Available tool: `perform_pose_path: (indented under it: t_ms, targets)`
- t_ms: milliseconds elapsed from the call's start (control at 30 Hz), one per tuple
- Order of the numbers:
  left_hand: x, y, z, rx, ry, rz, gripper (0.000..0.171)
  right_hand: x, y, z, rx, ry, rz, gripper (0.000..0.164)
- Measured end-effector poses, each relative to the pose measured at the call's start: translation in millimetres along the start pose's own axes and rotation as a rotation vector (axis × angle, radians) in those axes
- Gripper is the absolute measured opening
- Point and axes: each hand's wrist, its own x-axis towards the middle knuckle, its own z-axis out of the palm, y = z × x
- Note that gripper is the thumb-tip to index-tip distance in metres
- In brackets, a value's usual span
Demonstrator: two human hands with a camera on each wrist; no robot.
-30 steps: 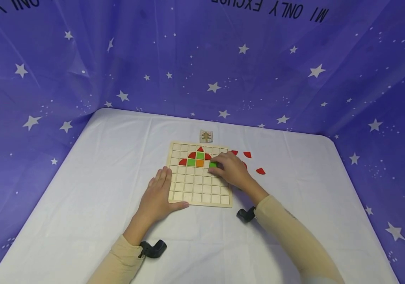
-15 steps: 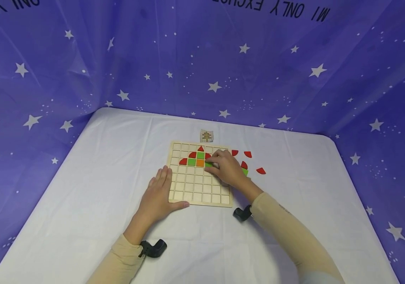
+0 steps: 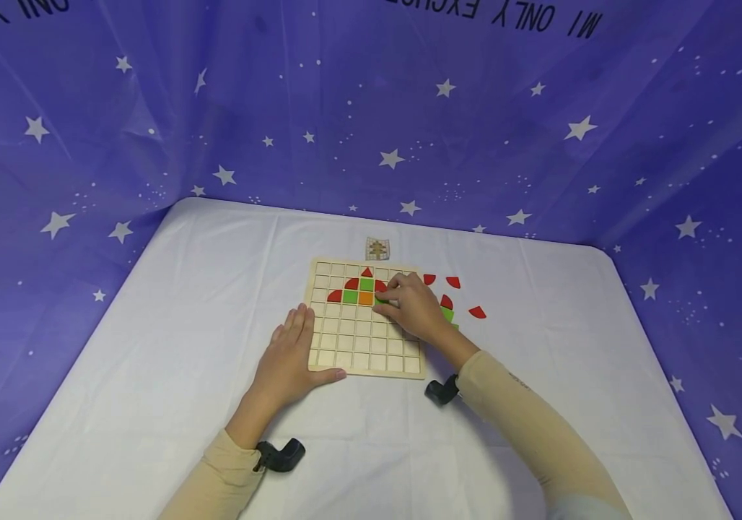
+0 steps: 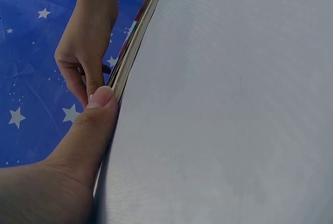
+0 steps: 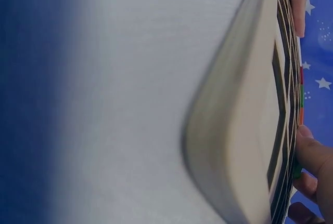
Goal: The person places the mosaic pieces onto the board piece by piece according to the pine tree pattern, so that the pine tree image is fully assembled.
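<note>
A wooden grid board point(image 3: 351, 345) lies on the white table. Along its left edge and lower left corner rests my left hand point(image 3: 284, 365), fingers straight and thumb point(image 4: 101, 96) spread over the near edge. Over the board's right half, my right hand point(image 3: 419, 312) pinches a green square tile point(image 5: 297, 171), mostly covered by the fingers, at the cell right of an orange square tile point(image 3: 366, 298). Set in the grid above and left of it are a red triangle point(image 3: 367, 273), green squares point(image 3: 350, 297) and red quarter-round tiles point(image 3: 335, 297).
Right of the board lie several loose red quarter-round pieces point(image 3: 477, 312), with green pieces point(image 3: 448, 315) partly behind the right hand. A small pattern card point(image 3: 377, 249) lies beyond the board's far edge. A purple star-printed curtain point(image 3: 371, 130) surrounds the table's back and sides.
My right hand has moved slightly left with the green tile, up to the orange one, uncovering loose pieces at the board's right. Over the last half second it barely moves. The left hand stays put.
</note>
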Motion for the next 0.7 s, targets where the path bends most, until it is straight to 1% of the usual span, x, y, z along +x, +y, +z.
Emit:
perform_pose_path:
  t_ms: [300, 500, 600, 700]
  targets:
    - [0.2, -1.7, 1.6, -0.004, 0.010, 0.004, 0.127, 1.0, -4.0, -1.0, -0.038, -0.012, -0.004, 0.036]
    - [0.3, -1.2, 1.5, -0.007, 0.004, 0.003, 0.127, -0.3, -3.8, -1.1, -0.057, -0.015, -0.019, 0.032]
    - [0.1, -1.3, 1.5, -0.008, 0.005, 0.005, 0.128, -1.0, -3.1, -1.0, -0.045, -0.015, -0.012, 0.030]
    - [-0.2, -1.5, 1.3, -0.010, 0.009, 0.006, 0.128, -0.9, -2.4, -0.8, -0.004, -0.011, 0.011, 0.029]
